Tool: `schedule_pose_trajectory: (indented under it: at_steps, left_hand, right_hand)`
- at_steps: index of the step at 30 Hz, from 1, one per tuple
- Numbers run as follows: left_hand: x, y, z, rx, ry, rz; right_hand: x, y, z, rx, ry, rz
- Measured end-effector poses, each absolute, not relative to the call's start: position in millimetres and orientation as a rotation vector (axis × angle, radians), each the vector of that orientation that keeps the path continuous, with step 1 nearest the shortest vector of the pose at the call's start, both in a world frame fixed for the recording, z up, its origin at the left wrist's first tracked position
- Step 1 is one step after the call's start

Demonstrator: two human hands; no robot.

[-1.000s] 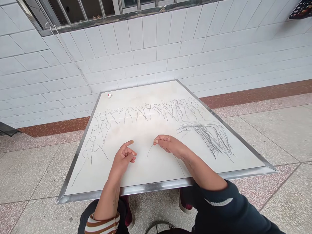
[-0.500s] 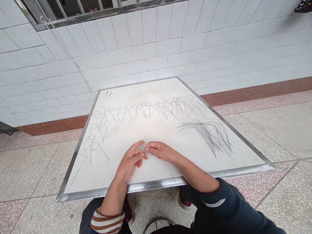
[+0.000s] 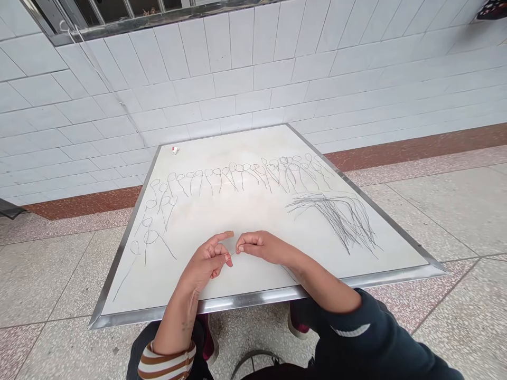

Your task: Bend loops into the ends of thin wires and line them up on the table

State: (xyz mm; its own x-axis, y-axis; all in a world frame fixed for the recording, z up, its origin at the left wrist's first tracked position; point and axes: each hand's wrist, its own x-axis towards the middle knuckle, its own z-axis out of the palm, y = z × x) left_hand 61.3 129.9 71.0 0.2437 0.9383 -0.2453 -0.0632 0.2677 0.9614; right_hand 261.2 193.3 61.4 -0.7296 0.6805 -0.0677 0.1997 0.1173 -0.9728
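Observation:
Over the near part of the white table [image 3: 245, 214], a thin dark wire [image 3: 291, 274] runs between my two hands. Thumb and finger of my left hand [image 3: 209, 258] pinch it, while the index finger points out. My right hand [image 3: 259, 246] pinches the same wire a short gap away, and its tail shows beyond that wrist. Several looped wires [image 3: 238, 168], each with a ring at one end, lie in a row across the far side and down the left. To the right of my hands rests a bundle of straight wires [image 3: 336, 221].
A metal edge [image 3: 253, 301] borders the table. Near its far left corner sits a small white and red object [image 3: 175, 151]. The tiled wall [image 3: 237, 79] stands behind, with a barred window [image 3: 130, 10] at upper left. Below me is part of a round stool [image 3: 257, 359].
My hands have drawn slightly apart, the left moving left and toward me, so a short stretch of wire now shows between them. The wire's tail has shifted behind my right forearm.

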Motion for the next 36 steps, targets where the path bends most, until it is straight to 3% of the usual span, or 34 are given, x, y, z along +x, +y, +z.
schedule_pose_trajectory:
  at_steps: [10,15,25,36]
  left_hand:
    - [49.1,132.2,68.7,1.133,1.168,0.862]
    - [24.7,134.5,72.0,1.125,1.326,1.009]
    - [71.5,141.4,59.1,1.281,1.325,1.108]
    - [64.4,140.3,51.6,1.309,1.424,1.118]
  right_hand:
    - [267.9,199.5,51.1,-0.989,-1.871,1.662]
    - [284.7,212.7,55.4,-1.158,-1.635,1.676]
    - [250.1,190.2,48.5,-1.088,-1.784,1.656]
    - [255.0,197.2,41.0,-0.879,-1.626,1.885]
